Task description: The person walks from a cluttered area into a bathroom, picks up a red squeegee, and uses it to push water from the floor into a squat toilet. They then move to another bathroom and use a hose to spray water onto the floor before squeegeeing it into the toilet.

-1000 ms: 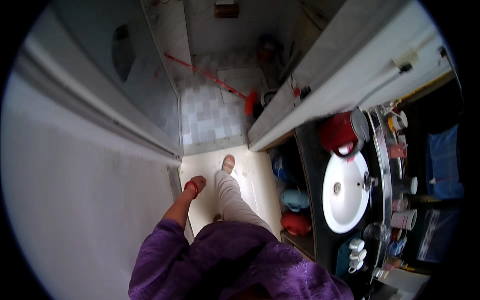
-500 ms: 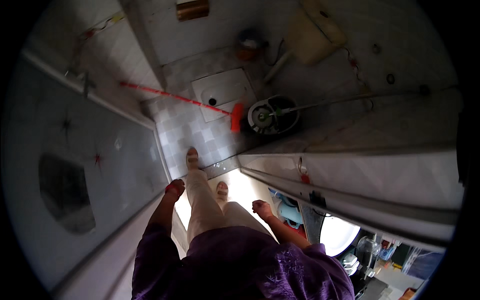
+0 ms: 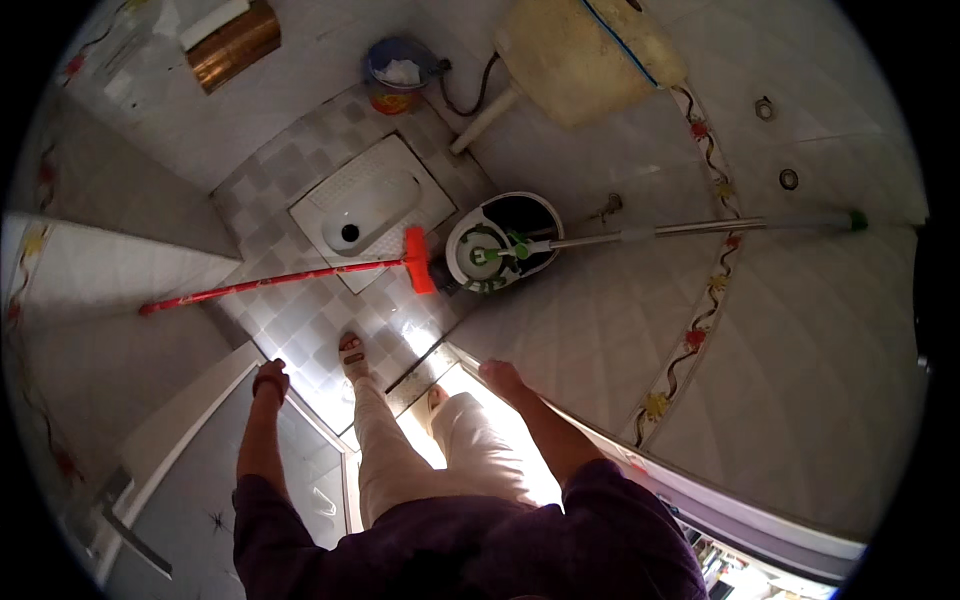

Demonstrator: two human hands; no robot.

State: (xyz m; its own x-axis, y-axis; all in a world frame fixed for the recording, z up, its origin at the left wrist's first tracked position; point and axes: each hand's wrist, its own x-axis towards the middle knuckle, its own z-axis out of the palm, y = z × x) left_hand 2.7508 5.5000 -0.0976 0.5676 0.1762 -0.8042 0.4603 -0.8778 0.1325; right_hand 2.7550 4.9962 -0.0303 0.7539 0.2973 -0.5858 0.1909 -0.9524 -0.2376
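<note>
My left hand (image 3: 270,378) hangs beside the opened door, its fingers curled in, with nothing showing in it. My right hand (image 3: 502,380) is loosely closed near the doorway's right edge and also looks bare. Ahead of my feet, a red squeegee or broom with a long handle (image 3: 290,279) leans from the left wall, its red head (image 3: 418,262) on the tiles. Right of that head stands a spin-mop bucket (image 3: 470,229). A mop (image 3: 600,238) with a green and silver handle rests in it. Neither hand touches these things.
A squat toilet (image 3: 345,200) is set in the tiled floor. Behind it stands a blue bucket (image 3: 395,60) with white stuff inside. A yellowed cistern (image 3: 585,60) hangs on the far wall, and a copper-coloured cylinder (image 3: 235,45) is at far left. The door (image 3: 250,470) is on my left.
I have moved forward into the doorway and the view has turned. The squeegee or broom, mop bucket and toilet now appear nearer and brighter. Both hands stay off these things.
</note>
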